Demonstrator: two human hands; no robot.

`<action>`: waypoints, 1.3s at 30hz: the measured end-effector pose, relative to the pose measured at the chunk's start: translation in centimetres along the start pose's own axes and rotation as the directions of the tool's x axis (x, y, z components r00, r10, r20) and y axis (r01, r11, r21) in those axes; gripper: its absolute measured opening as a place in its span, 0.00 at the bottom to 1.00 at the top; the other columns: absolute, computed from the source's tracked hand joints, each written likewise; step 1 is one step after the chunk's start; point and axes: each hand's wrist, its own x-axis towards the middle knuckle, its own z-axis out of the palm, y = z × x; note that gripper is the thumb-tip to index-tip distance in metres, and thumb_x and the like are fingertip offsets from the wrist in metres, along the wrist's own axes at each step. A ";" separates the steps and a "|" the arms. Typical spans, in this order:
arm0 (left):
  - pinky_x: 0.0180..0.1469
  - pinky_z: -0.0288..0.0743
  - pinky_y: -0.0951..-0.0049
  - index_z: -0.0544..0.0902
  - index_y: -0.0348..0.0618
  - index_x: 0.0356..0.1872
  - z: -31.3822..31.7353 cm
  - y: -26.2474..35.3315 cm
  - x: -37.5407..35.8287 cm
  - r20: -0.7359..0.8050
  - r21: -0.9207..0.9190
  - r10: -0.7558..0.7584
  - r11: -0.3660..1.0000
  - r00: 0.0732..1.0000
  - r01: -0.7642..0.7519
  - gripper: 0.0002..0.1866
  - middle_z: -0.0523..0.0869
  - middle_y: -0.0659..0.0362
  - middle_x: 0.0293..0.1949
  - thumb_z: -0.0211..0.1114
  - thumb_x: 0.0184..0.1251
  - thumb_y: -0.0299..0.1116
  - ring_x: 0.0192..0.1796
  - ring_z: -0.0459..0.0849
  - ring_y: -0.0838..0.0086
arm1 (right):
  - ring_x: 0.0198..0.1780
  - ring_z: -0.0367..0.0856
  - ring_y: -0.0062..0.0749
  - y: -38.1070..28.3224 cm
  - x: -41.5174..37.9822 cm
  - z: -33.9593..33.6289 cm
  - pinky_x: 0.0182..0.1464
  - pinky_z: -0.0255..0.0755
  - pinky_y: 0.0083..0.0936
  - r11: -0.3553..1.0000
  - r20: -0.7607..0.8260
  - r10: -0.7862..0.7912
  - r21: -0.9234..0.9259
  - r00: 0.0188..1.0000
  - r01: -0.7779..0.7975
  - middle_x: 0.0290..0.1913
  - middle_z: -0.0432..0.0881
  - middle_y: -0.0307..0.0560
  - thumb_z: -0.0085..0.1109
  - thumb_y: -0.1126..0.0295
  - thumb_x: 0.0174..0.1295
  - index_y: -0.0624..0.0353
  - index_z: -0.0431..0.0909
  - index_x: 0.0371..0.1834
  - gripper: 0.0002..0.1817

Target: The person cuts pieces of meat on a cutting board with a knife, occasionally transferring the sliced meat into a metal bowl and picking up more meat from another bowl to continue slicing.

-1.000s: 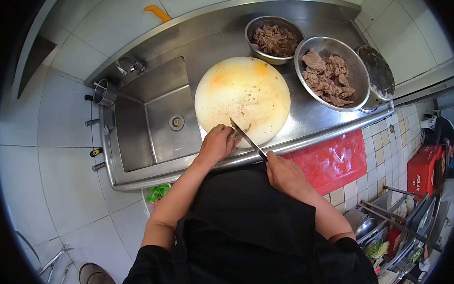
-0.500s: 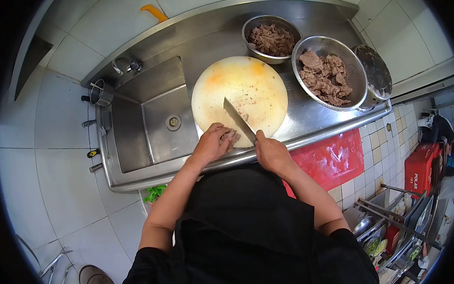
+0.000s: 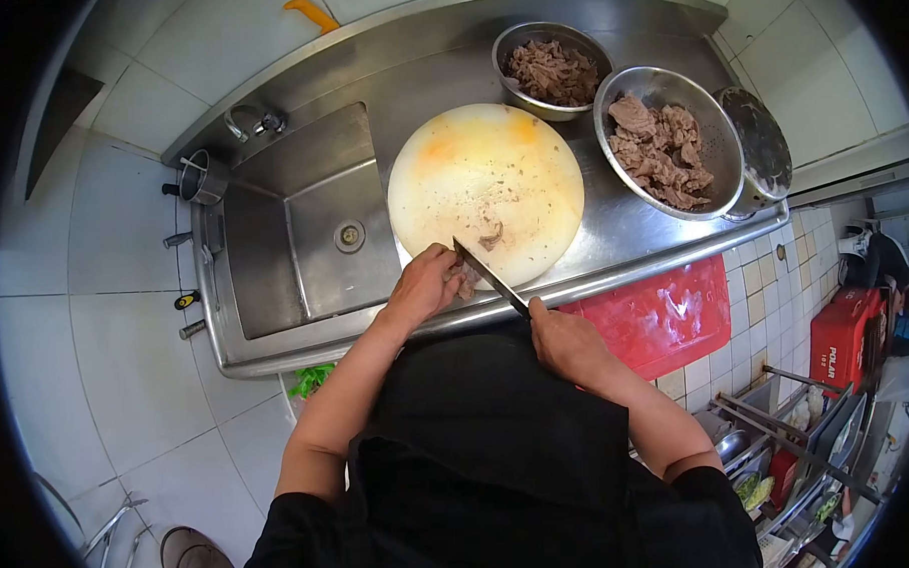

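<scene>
A round pale cutting board [image 3: 491, 173] lies on the steel counter [image 3: 633, 233]. My left hand [image 3: 422, 283] presses a piece of cooked meat [image 3: 467, 280] against the board's near edge. My right hand [image 3: 567, 342] grips the handle of a knife [image 3: 486, 273], whose blade slants up to the left and meets the meat beside my left fingers. A few cut slices [image 3: 491, 233] lie just beyond the blade.
A steel bowl of sliced meat [image 3: 552, 70] and a colander of larger meat pieces [image 3: 665, 151] stand behind the board on the right. A lid [image 3: 760, 143] leans beside the colander. The sink [image 3: 302, 229] is to the left. A red board [image 3: 666, 317] hangs below the counter.
The knife drew back toward me from lying further over the board, and its blade now sits at the meat by my left fingers. Cut slices appeared on the board.
</scene>
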 end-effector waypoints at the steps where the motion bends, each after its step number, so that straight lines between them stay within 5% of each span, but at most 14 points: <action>1: 0.55 0.83 0.57 0.86 0.36 0.52 0.0 0.0 0.1 -0.003 0.006 -0.010 1.000 1.000 0.010 0.15 0.84 0.47 0.47 0.70 0.65 0.26 0.51 0.87 0.48 | 0.37 0.87 0.65 0.0 0.6 0.3 0.41 0.79 0.59 1.000 0.012 -0.008 -0.013 1.000 0.008 0.32 0.86 0.64 0.46 0.72 0.75 0.64 0.68 0.50 0.08; 9: 0.59 0.82 0.60 0.85 0.37 0.55 1.1 0.2 -0.6 -0.020 -0.040 -0.038 0.999 0.999 0.037 0.19 0.85 0.47 0.53 0.73 0.63 0.26 0.57 0.87 0.52 | 0.41 0.88 0.66 -0.8 6.8 1.2 0.45 0.80 0.59 0.999 -0.054 0.005 0.037 0.999 -0.003 0.35 0.87 0.67 0.46 0.71 0.75 0.63 0.68 0.52 0.09; 12: 0.60 0.82 0.61 0.84 0.37 0.58 1.5 1.6 -1.3 -0.144 0.057 -0.042 0.997 0.989 0.051 0.21 0.84 0.49 0.57 0.73 0.63 0.26 0.59 0.86 0.53 | 0.42 0.88 0.66 -0.7 6.9 0.7 0.47 0.79 0.59 0.998 -0.084 0.014 0.066 0.996 -0.008 0.35 0.87 0.67 0.47 0.69 0.76 0.63 0.68 0.52 0.09; 15: 0.60 0.82 0.61 0.83 0.38 0.59 2.0 0.9 -1.1 -0.124 -0.071 -0.101 0.993 0.987 0.092 0.23 0.82 0.49 0.60 0.74 0.62 0.27 0.59 0.86 0.53 | 0.40 0.86 0.69 0.1 6.2 0.4 0.45 0.77 0.62 0.996 -0.103 0.070 0.071 0.992 -0.063 0.34 0.86 0.69 0.47 0.68 0.77 0.63 0.67 0.51 0.09; 18: 0.61 0.82 0.62 0.84 0.37 0.58 1.6 0.0 0.1 -0.138 -0.130 0.005 0.991 0.990 -0.023 0.22 0.84 0.50 0.57 0.74 0.60 0.26 0.58 0.86 0.53 | 0.38 0.85 0.71 1.0 4.9 -0.5 0.43 0.76 0.64 0.993 -0.135 0.105 0.073 0.985 -0.096 0.32 0.85 0.70 0.48 0.67 0.78 0.63 0.67 0.50 0.09; 24: 0.52 0.84 0.65 0.85 0.34 0.51 0.8 -0.5 1.0 -0.048 -0.100 -0.049 0.994 0.998 0.044 0.16 0.86 0.48 0.49 0.73 0.62 0.25 0.47 0.90 0.61 | 0.40 0.87 0.66 -0.7 2.4 -1.5 0.44 0.78 0.60 0.997 -0.126 0.064 0.053 0.990 -0.058 0.33 0.86 0.66 0.48 0.69 0.77 0.63 0.68 0.49 0.08; 30: 0.44 0.84 0.65 0.86 0.33 0.46 1.8 0.6 1.0 -0.194 -0.098 -0.073 0.994 0.978 0.054 0.11 0.88 0.49 0.43 0.72 0.65 0.28 0.38 0.89 0.65 | 0.40 0.88 0.65 -1.0 0.0 -0.6 0.43 0.80 0.59 0.996 -0.100 0.048 0.079 0.994 -0.040 0.34 0.86 0.67 0.47 0.71 0.76 0.64 0.69 0.49 0.08; 39: 0.53 0.84 0.55 0.87 0.35 0.48 1.8 1.5 1.3 -0.152 -0.047 -0.130 0.991 0.980 0.124 0.14 0.88 0.45 0.46 0.70 0.64 0.30 0.48 0.89 0.48 | 0.43 0.91 0.62 -3.0 0.9 -1.3 0.46 0.84 0.54 0.988 0.048 0.137 -0.073 0.989 -0.134 0.43 0.87 0.66 0.48 0.74 0.71 0.62 0.69 0.53 0.10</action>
